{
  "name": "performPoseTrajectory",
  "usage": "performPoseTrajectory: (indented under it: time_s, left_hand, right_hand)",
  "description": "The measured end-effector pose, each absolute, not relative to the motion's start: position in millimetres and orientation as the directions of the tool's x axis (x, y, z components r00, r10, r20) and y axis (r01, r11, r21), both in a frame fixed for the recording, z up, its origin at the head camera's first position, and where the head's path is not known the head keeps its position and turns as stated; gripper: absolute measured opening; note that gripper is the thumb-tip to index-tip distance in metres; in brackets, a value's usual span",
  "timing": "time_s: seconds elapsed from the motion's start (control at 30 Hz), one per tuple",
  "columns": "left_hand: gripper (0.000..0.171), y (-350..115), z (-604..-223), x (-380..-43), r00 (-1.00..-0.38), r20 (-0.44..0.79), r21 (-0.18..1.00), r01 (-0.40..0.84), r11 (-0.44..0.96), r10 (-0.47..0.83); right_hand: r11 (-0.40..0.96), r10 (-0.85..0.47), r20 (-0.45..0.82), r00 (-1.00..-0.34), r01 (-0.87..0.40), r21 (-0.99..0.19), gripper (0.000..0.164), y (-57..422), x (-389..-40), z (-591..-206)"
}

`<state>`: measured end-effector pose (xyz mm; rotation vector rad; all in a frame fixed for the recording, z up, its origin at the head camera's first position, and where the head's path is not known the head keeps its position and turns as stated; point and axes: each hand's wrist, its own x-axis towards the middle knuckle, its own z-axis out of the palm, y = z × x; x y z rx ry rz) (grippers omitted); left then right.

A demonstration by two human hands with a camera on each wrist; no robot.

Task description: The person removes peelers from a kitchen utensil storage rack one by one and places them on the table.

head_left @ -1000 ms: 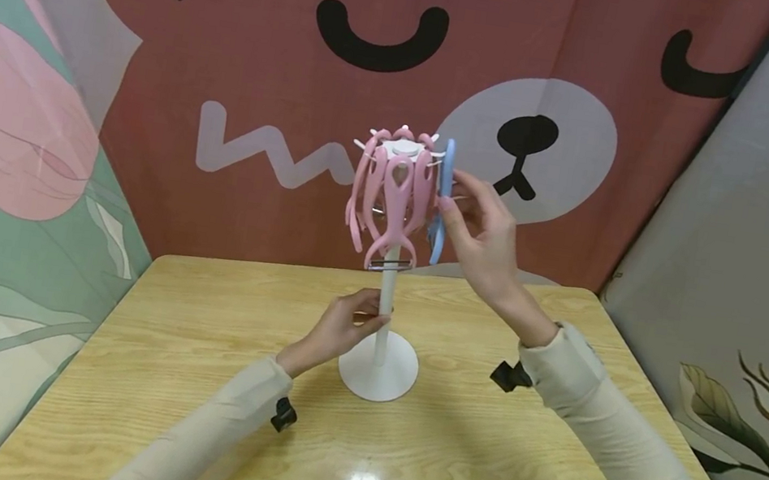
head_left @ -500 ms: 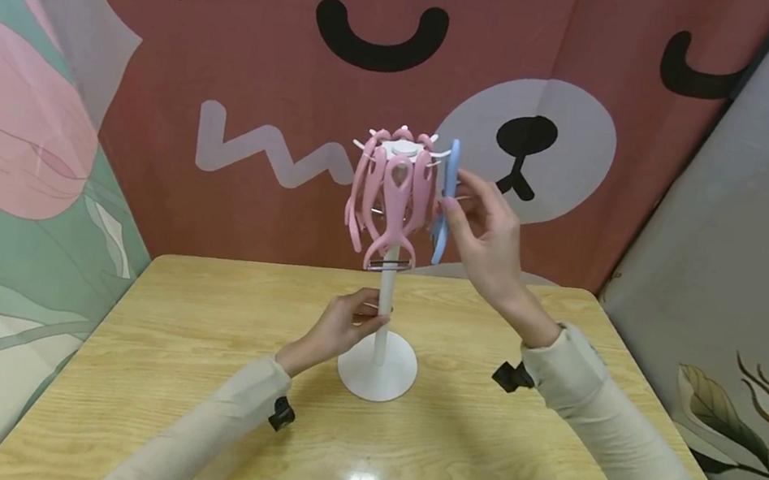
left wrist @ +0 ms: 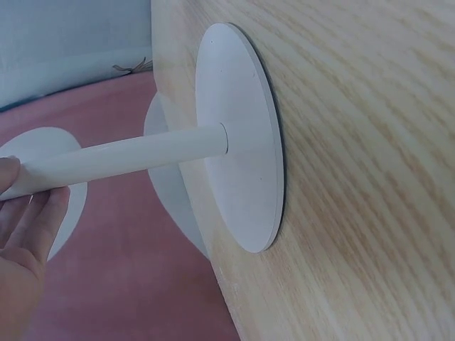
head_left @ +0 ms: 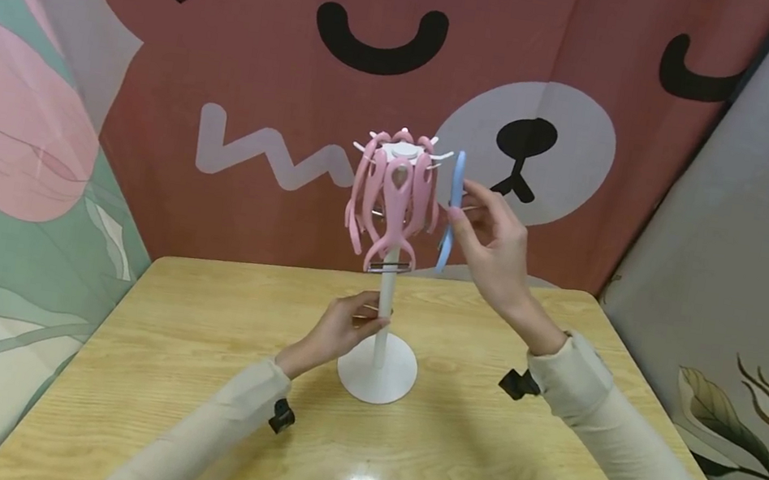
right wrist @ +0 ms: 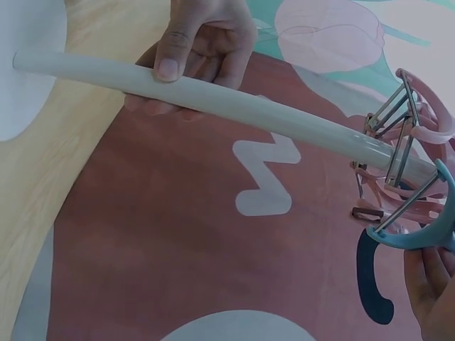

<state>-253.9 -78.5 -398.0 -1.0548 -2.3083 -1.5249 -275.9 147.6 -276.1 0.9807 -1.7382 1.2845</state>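
Observation:
A blue Y-shaped peeler (head_left: 458, 177) is pinched between the thumb and fingers of my right hand (head_left: 497, 248), a small gap to the right of a white hook on the rack's top. Its metal blade shows in the right wrist view, where the peeler (right wrist: 426, 236) overlaps the pink ones. Several pink peelers (head_left: 398, 197) hang around the top of the white rack (head_left: 388, 286). My left hand (head_left: 334, 327) holds the rack's pole low down, thumb in front. In the left wrist view, fingers and thumb lie around the pole (left wrist: 142, 158).
The rack's round white base (head_left: 374, 386) stands on a wooden table (head_left: 219, 315). Behind the table hangs a cloth (head_left: 267, 76) with a printed bear, and flowered cloths (head_left: 18, 115) hang at the sides. A black wrist camera (head_left: 519, 384) sits under the right sleeve.
My right hand has moved the blue peeler rightward and slightly down, off the tip of its hook. The left hand keeps its hold on the pole, and the rack stays in place.

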Motion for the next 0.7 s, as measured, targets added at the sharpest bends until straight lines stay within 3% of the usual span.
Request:
performPoseTrajectory:
  time_s: [0.7]
  left_hand:
    - [0.028, -77.4, -399.1, -254.2, -0.749, 0.485, 0.753, 0.62, 0.22, 0.451]
  right_hand:
    - [0.256, -0.13, 0.863, -0.489, -0.857, -0.447, 0.035, 144.8, -245.6, -261.8]
